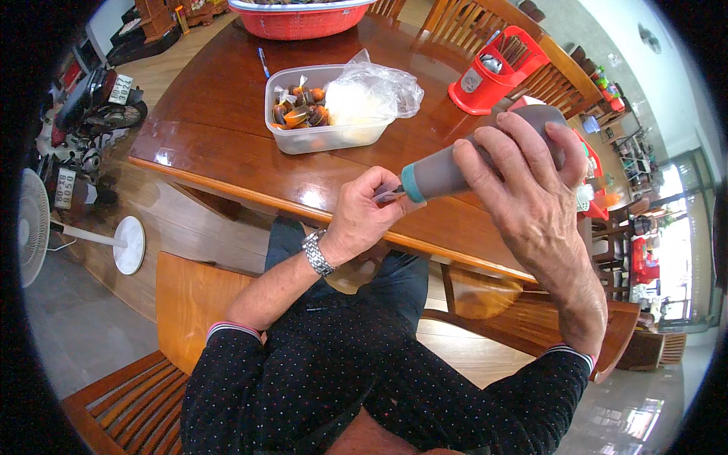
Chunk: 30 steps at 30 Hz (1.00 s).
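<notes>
My right hand (531, 193) is wrapped around a squeeze bottle (441, 173) of dark brown liquid with a teal collar. The bottle is tipped, its collar end pointing down and left. My left hand (355, 216) pinches a small clear plastic bag (388, 195) right at that end; the nozzle itself is hidden by the fingers and bag. Beyond the hands, a translucent plastic container (330, 142) stands on the wooden table (220, 129). It holds several small tied bags (303, 110) with dark and orange contents, and a larger clear bag (371, 89) with whitish contents.
A red basin (299, 24) sits at the table's far edge, near a blue pen (263, 63). At the right stands a red utensil holder (485, 80). Red trays are partly hidden behind my right hand. Wooden chairs surround the table; a white fan (34, 227) is at far left.
</notes>
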Each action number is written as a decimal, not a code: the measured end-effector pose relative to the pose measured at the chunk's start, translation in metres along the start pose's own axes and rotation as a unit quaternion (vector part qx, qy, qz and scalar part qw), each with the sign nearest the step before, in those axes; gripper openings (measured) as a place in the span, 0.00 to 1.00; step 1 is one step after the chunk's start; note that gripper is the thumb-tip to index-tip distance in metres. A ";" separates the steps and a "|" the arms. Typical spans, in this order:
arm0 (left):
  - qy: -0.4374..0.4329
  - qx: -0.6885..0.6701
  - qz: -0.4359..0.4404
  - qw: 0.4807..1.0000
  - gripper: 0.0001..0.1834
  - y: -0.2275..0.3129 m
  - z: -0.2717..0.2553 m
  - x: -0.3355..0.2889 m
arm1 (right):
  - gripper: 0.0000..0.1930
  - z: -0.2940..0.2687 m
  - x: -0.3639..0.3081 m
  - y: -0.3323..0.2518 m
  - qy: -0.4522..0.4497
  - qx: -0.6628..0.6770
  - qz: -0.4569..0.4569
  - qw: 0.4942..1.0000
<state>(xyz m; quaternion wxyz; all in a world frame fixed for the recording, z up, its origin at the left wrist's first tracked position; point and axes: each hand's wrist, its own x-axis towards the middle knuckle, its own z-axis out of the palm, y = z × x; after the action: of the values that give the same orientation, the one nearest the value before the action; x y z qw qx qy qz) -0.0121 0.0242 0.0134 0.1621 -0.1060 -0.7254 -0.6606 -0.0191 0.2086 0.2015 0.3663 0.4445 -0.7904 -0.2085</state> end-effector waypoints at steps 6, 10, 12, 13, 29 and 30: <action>0.003 -0.007 -0.001 1.000 0.17 0.002 -0.001 0.001 | 0.23 -0.007 0.001 -0.001 -0.060 0.020 0.030 0.998; -0.012 0.015 -0.018 1.000 0.17 0.000 -0.002 0.001 | 0.23 -0.006 0.001 0.000 -0.058 0.027 0.032 0.997; 0.009 -0.015 0.014 1.000 0.17 -0.001 0.000 0.001 | 0.23 -0.006 0.002 0.001 -0.052 0.029 0.031 0.998; 0.010 -0.018 0.012 1.000 0.17 -0.002 0.000 0.002 | 0.23 -0.005 0.002 0.003 -0.040 0.030 0.027 0.998; 0.023 -0.084 -0.046 0.995 0.16 0.000 0.001 0.005 | 0.28 0.017 -0.015 0.010 -0.041 0.141 0.120 0.982; 0.031 -0.090 -0.049 0.994 0.16 0.001 0.000 0.005 | 0.30 0.022 -0.022 0.008 -0.047 0.175 0.157 0.971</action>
<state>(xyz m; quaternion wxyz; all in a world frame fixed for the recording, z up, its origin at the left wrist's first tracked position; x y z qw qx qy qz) -0.0168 0.0242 0.0161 0.1417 -0.0642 -0.6620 -0.7332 -0.0325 0.2319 0.1837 0.2730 0.3617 -0.8910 -0.0274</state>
